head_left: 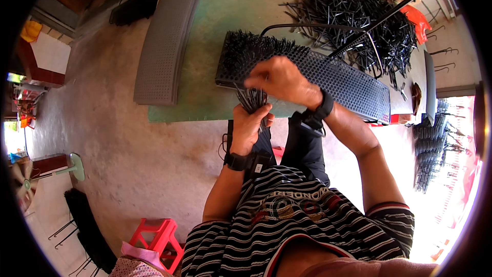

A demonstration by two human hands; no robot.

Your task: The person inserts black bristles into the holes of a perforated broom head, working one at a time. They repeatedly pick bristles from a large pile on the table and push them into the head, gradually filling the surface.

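Note:
My left hand (pixel 247 129) is closed round a bundle of thin black strips (pixel 251 100), held upright just off the table's near edge. Right above the bundle's tips is my right hand (pixel 283 79), its fingers curled and pinched together; whatever is between them is hidden. Beneath and behind it lies a long black board (pixel 353 88) full of round holes. Black strips (pixel 256 46) stand thickly in the board's left part, while the holes toward its right end are bare. Part of the board is hidden by my right hand.
A large pile of loose black strips (pixel 353 25) covers the table (pixel 205 46) at the back right. A thin black metal frame (pixel 318 25) crosses over the board. Grey perforated panels (pixel 164 46) lie along the left edge. A red stool (pixel 159 241) stands behind at left.

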